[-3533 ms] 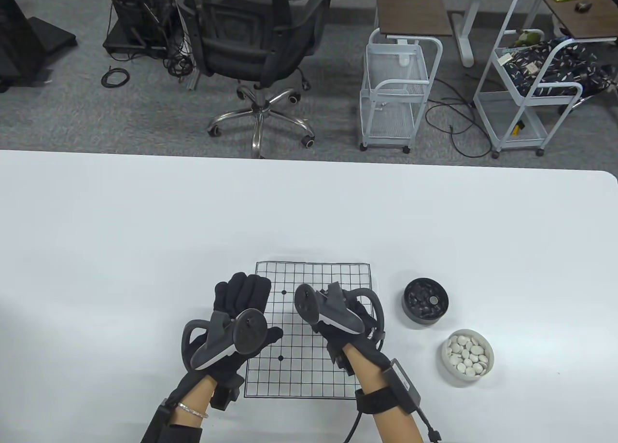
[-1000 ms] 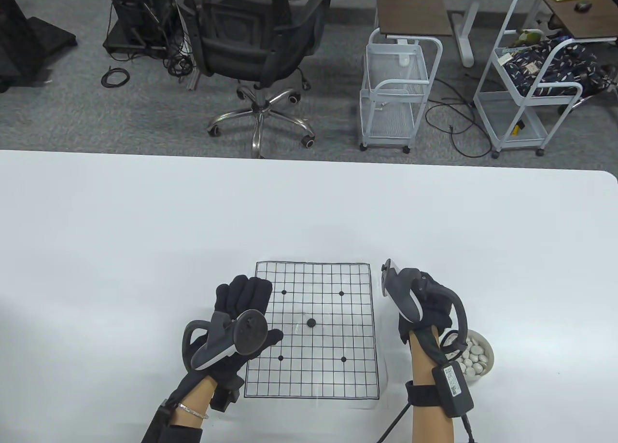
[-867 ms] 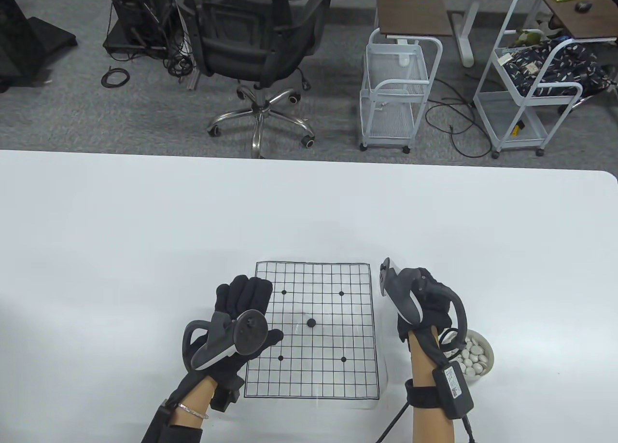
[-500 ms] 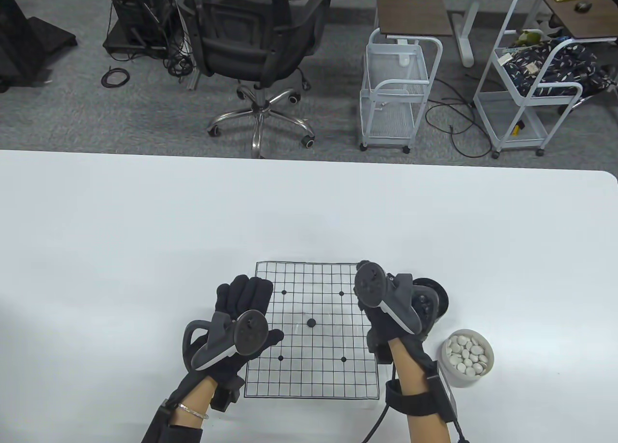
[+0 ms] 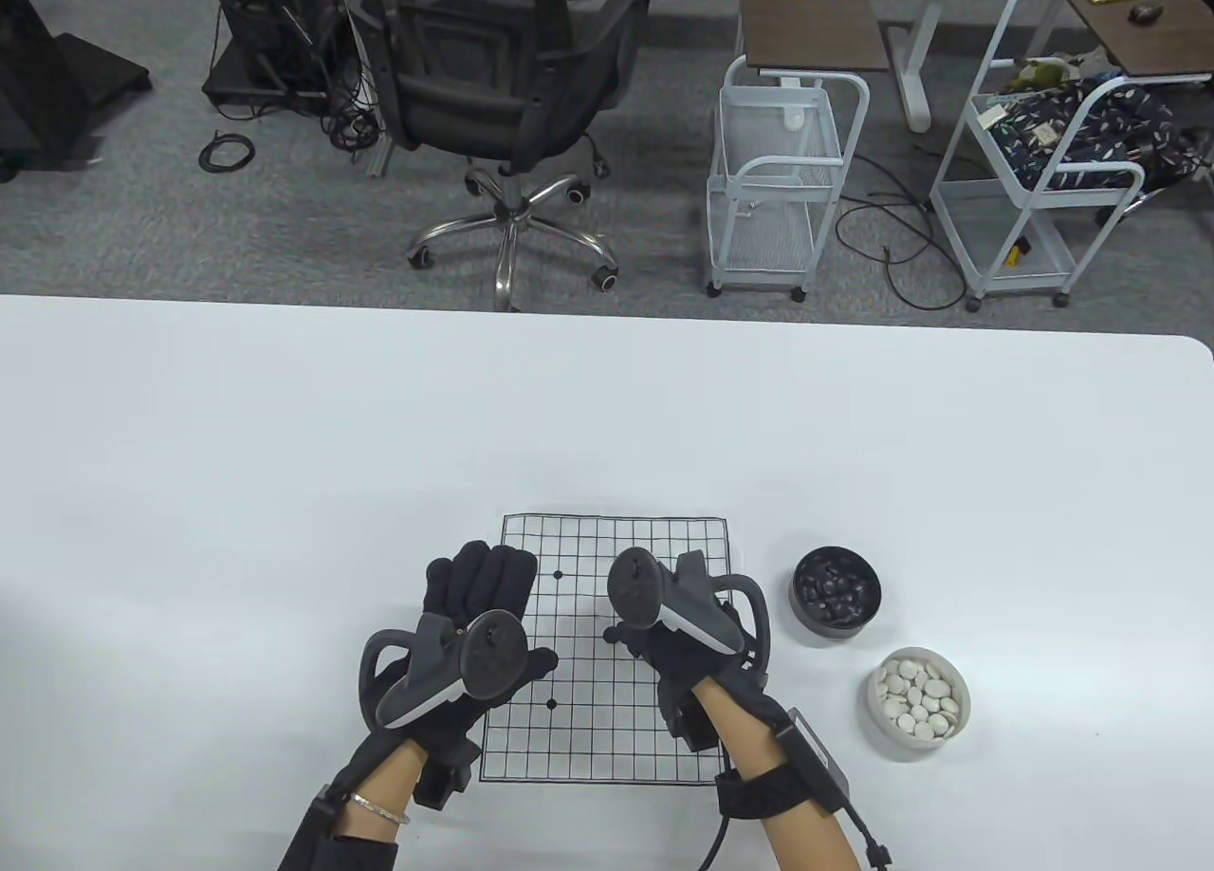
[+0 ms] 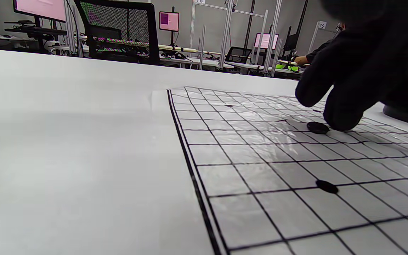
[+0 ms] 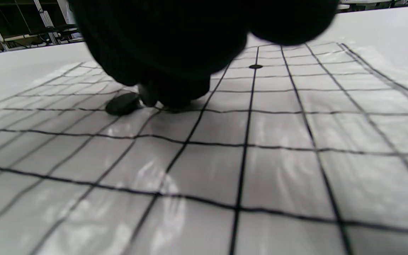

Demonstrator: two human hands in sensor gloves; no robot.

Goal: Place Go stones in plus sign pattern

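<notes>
A printed Go grid (image 5: 579,719) lies flat on the white table. One black stone (image 5: 610,635) (image 6: 317,127) (image 7: 122,103) sits at its centre. My right hand (image 5: 626,639) (image 6: 342,118) (image 7: 168,95) is low over the board, its bunched fingertips touching down just right of that stone. They pinch a second black stone (image 7: 148,95), whose edge peeks out below them. My left hand (image 5: 479,572) lies flat with straight fingers on the board's left edge and holds nothing. To the right of the board stand a bowl of black stones (image 5: 835,594) and a bowl of white stones (image 5: 918,702).
The white table's (image 5: 285,454) far edge runs across the middle of the table view. Beyond it stand an office chair (image 5: 512,83) and two white carts (image 5: 773,188). Printed star dots (image 5: 558,575) mark the grid.
My right hand has come back left from the black-stone bowl to the board's centre, uncovering both bowls. The centre stone and my left hand have not moved.
</notes>
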